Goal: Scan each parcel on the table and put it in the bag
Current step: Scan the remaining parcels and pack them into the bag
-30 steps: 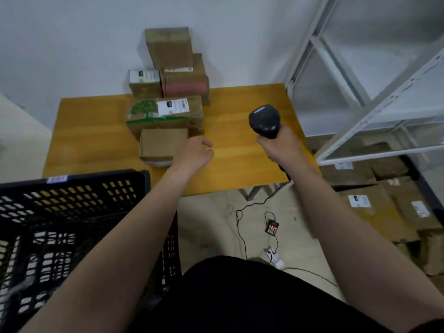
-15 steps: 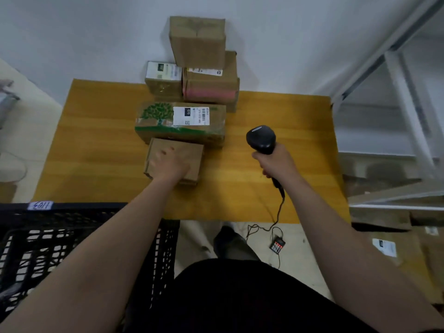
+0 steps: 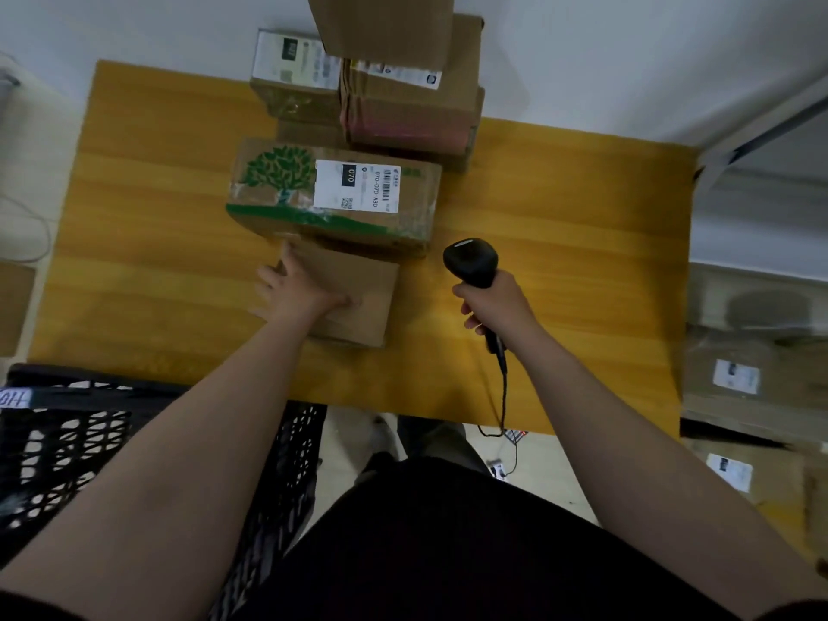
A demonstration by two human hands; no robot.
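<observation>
left hand (image 3: 304, 293): spread on the plain parcel (image 3: 358, 298), fingers past its left edge.
parcel: on the table (image 3: 560, 262), touching the tree-printed parcel (image 3: 331, 190).
right hand (image 3: 493, 307): wrapped round the scanner (image 3: 470, 262).
step: no label is seen on top, so the parcel is best turned until a barcode is found.

Nearest lies a plain brown parcel (image 3: 358, 298), flat on the counter (image 3: 148, 226), with the left hand (image 3: 300, 293) resting on its left end. Touching it behind is the tree-print parcel (image 3: 278, 172) – white barcode label face up. At the wall stand a small labelled box (image 3: 293, 89) and a wider box (image 3: 412, 118), with a top box (image 3: 385, 24) stacked on it. The right hand (image 3: 497, 307) grips a black scanner (image 3: 470, 259)
</observation>
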